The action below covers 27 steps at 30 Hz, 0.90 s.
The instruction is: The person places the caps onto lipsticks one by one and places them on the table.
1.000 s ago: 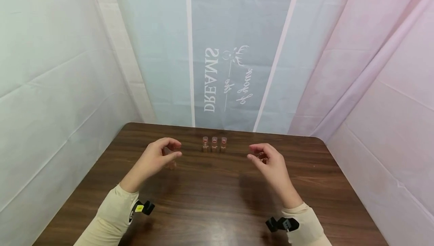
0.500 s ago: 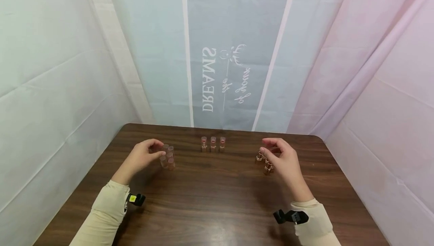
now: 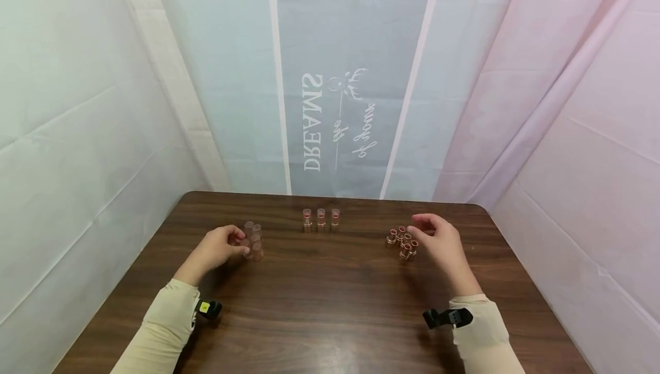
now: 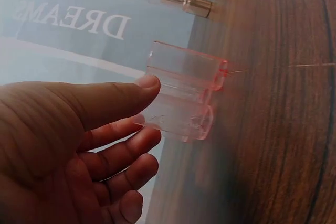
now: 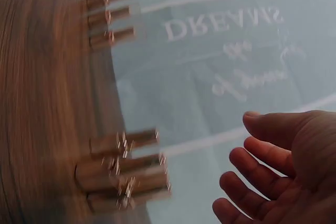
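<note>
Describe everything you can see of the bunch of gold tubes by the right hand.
The gold tubes stand upright in a tight cluster on the brown wood-look table. They look metallic and shiny, each with a wider lower part, a narrower upper part and, in the head view, a reddish top. The right hand is beside them, and the right wrist view shows a gap between them and its fingers. Motion blur there hides finer detail; whether neighbouring tubes touch is unclear.

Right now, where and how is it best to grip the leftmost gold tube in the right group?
I would pinch the tube by its upper part, coming from the left: it stands upright with its left side free, while the other tubes crowd its right.
</note>
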Tool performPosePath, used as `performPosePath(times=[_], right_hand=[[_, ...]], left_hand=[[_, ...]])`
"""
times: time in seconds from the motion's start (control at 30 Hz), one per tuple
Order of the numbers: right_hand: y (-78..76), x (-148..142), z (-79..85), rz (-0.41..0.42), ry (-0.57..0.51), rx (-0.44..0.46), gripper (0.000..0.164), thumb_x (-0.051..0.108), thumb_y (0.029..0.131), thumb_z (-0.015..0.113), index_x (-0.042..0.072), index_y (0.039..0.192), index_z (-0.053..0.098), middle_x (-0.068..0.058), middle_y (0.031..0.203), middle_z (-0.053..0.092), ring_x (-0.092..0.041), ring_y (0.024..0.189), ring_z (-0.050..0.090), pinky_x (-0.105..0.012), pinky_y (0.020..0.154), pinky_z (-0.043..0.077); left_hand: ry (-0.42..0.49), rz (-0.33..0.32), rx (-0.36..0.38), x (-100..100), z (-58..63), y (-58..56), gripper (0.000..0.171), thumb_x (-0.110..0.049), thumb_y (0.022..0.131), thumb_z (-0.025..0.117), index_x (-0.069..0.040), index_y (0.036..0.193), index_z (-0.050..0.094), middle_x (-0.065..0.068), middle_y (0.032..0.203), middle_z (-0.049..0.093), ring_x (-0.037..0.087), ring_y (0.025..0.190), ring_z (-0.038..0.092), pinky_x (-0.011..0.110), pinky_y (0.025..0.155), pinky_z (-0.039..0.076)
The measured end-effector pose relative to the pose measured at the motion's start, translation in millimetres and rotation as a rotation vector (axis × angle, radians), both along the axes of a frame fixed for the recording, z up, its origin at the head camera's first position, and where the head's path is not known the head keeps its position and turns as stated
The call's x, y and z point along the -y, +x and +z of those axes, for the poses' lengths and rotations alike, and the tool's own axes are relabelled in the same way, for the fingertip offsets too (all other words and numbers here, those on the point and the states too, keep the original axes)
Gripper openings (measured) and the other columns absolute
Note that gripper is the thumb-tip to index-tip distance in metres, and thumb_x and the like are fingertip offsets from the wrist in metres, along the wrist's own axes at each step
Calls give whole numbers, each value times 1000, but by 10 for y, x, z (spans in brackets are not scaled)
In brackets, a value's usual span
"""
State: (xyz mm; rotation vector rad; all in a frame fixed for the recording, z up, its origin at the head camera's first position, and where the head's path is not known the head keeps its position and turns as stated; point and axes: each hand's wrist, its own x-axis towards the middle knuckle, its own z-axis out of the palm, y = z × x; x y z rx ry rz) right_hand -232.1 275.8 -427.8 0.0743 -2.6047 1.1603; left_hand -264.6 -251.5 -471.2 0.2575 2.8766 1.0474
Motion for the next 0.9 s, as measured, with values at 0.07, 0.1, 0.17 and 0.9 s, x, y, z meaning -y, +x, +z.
performPosePath(times=[0.07, 0.1, 0.17, 0.9], right_hand=[[-38, -81, -57, 20, -9, 38, 34, 26, 97, 73, 5, 124, 69, -13, 113, 72, -23, 101, 66, -20, 78, 52], [-55, -119, -87, 31, -18, 57, 34, 26, 98, 73, 4, 124, 69, -13, 114, 72, -22, 101, 65, -20, 79, 52], [-90, -200, -156, 55, -31, 95, 35, 28, 99, 72, 4, 125, 68, -13, 115, 71, -21, 101, 64, -21, 79, 52], [-210, -522, -670, 287, -25, 365, 39, 0, 87, 77, -7, 123, 64, -19, 113, 68, -25, 99, 60, -28, 72, 52]], left_hand=[[-8, 6, 2, 2, -14, 1, 36, -26, 87, 84, -4, 110, 66, 7, 100, 68, 21, 90, 62, 37, 75, 51], [-13, 3, 1, 4, -20, 2, 35, -25, 88, 84, -4, 110, 66, 7, 100, 68, 21, 89, 62, 37, 75, 51], [-18, 5, 1, 12, -33, 1, 34, -24, 88, 83, -5, 109, 66, 6, 99, 67, 20, 88, 60, 36, 74, 50], [17, 58, -113, 48, 151, 42, 23, -23, 91, 80, -9, 106, 69, 6, 97, 69, 20, 87, 61, 35, 75, 50]])
